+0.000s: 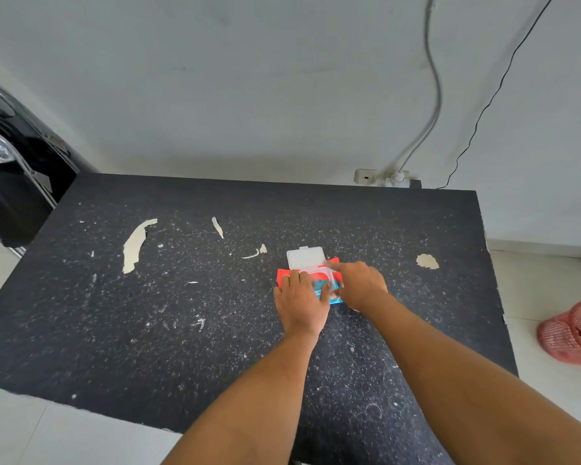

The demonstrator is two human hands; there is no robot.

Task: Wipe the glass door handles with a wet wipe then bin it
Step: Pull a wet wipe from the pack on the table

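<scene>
Head view: the wet wipe pack (318, 280), red and blue, lies on the dark scuffed tabletop (182, 313) with its clear flip lid (305, 257) standing open on the side farthest from the person. The left hand (301, 302) lies on the pack's left half with fingers fairly straight, pressing it down rather than gripping it. The right hand (358, 283) covers the pack's right half, its forefinger stretched across the opening. Its other fingers are tucked under, so I cannot tell whether it already pinches a wipe or holds nothing. The likely trouble is at the opening. A pull that is too quick may drag out several wipes in a chain or tear one. If the left hand eases off, the light pack would probably lift or slide with the wipe. A wipe trailed over the gritty surface beside the pack would pick up dirt before it reaches any handle. The opening itself and any wipe in it are hidden beneath the right hand. No glass door or handle shows, nor any sure bin. The pink mesh thing (574, 333) on the floor, well to the right of the pack, is cut off by the frame edge.
</scene>
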